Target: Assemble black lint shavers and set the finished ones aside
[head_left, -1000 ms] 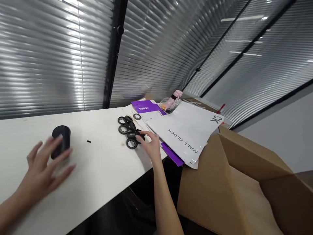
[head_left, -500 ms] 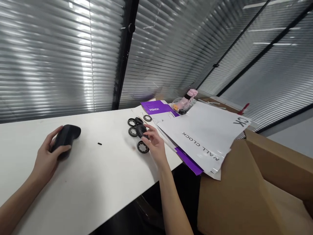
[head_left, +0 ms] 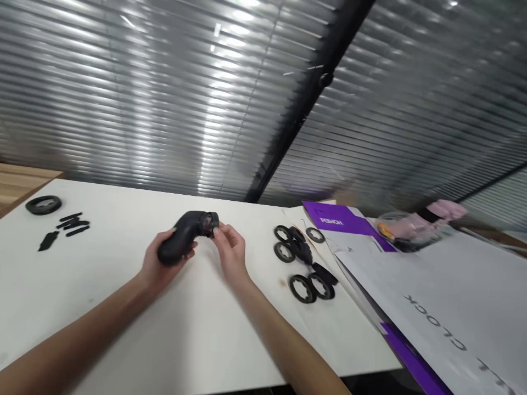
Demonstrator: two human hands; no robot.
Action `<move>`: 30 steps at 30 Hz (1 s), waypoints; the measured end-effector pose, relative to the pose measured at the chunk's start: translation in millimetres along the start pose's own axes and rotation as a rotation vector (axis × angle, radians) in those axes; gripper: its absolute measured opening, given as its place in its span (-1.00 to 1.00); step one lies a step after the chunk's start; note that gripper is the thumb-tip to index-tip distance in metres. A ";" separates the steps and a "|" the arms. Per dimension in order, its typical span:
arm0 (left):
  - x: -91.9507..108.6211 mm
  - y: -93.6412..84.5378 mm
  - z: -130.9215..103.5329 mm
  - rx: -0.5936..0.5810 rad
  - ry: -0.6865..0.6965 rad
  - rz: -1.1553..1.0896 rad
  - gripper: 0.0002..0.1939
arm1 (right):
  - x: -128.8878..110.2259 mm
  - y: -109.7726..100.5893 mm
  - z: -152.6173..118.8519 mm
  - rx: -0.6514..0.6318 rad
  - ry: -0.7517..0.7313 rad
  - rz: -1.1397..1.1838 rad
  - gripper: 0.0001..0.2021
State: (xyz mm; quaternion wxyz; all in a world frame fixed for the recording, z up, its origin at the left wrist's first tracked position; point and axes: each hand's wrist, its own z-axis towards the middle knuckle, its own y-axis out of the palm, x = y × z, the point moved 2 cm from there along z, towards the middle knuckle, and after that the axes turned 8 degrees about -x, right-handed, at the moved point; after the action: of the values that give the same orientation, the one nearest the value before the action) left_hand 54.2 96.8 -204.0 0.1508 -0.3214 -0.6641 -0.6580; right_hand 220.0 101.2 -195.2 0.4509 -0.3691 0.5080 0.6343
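Note:
My left hand (head_left: pixel 158 263) is wrapped round the thick handle of a black curved handheld device (head_left: pixel 181 236), held up over the white table. The device bends to the right and ends in a round head. At that end, the fingers of my right hand (head_left: pixel 231 247) pinch a black ring-shaped piece (head_left: pixel 214 220) against the head. Whether the ring is seated there I cannot tell. To the right of my hands lie several black rings with notched inner edges (head_left: pixel 284 252), some overlapping, and other dark pieces blurred by motion.
Another black ring (head_left: pixel 43 204) and several short black strips (head_left: pixel 73 224) lie at the table's left. On the right are a purple printed sheet (head_left: pixel 337 219), a large white sheet lettered "CLOCK" (head_left: pixel 444 296) and a pink wrapped item (head_left: pixel 432 216). Behind stands a blind-covered partition (head_left: pixel 185 109).
My view has turned left. My right hand has left the ring pile and come to the device's head with a ring piece. The left hand has raised and turned the device.

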 end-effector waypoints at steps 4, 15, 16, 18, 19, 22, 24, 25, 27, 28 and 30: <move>-8.5 4.4 -2.2 -0.106 -0.098 0.039 -0.27 | 7.0 -12.5 8.9 -0.057 -0.085 -0.181 -0.63; -15.9 9.2 -14.1 -0.319 -0.324 0.201 -0.22 | 2.6 -23.3 -0.5 -0.282 -0.128 -0.376 -0.53; -14.8 9.7 -13.8 -0.290 -0.328 0.198 -0.28 | 2.9 -23.6 0.2 -0.271 -0.138 -0.383 -0.53; -12.0 9.6 -12.2 -0.217 -0.301 0.185 -0.45 | 3.5 -24.4 1.3 -0.250 -0.138 -0.398 -0.52; -10.8 9.1 -11.2 -0.183 -0.279 0.172 -0.55 | 3.5 -24.6 1.4 -0.252 -0.129 -0.413 -0.52; -9.9 7.7 -8.8 -0.136 -0.298 0.117 -0.63 | 1.3 -22.9 0.3 -0.309 -0.121 -0.489 -0.52; -10.9 7.4 -8.6 -0.165 -0.384 0.085 -0.53 | -1.7 -20.6 -1.1 -0.354 -0.157 -0.541 -0.50; -11.1 7.2 -8.7 -0.191 -0.422 0.076 -0.49 | -3.5 -19.6 -1.8 -0.373 -0.178 -0.557 -0.50; -9.9 6.3 -8.9 -0.253 -0.465 0.087 -0.45 | -7.1 -18.3 -2.4 -0.403 -0.217 -0.556 -0.49; -8.8 5.5 -9.1 -0.282 -0.487 0.109 -0.45 | -9.0 -18.3 -2.3 -0.412 -0.235 -0.545 -0.51; -6.4 3.8 -10.0 -0.331 -0.561 0.179 -0.50 | -12.5 -19.4 -1.3 -0.419 -0.253 -0.527 -0.55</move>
State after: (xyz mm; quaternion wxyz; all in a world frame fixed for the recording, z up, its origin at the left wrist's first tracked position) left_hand 59.1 85.3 -204.2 -0.0348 -0.5671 -0.5330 -0.6269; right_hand 242.4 99.0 -190.0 0.5730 -0.4905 0.1941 0.6273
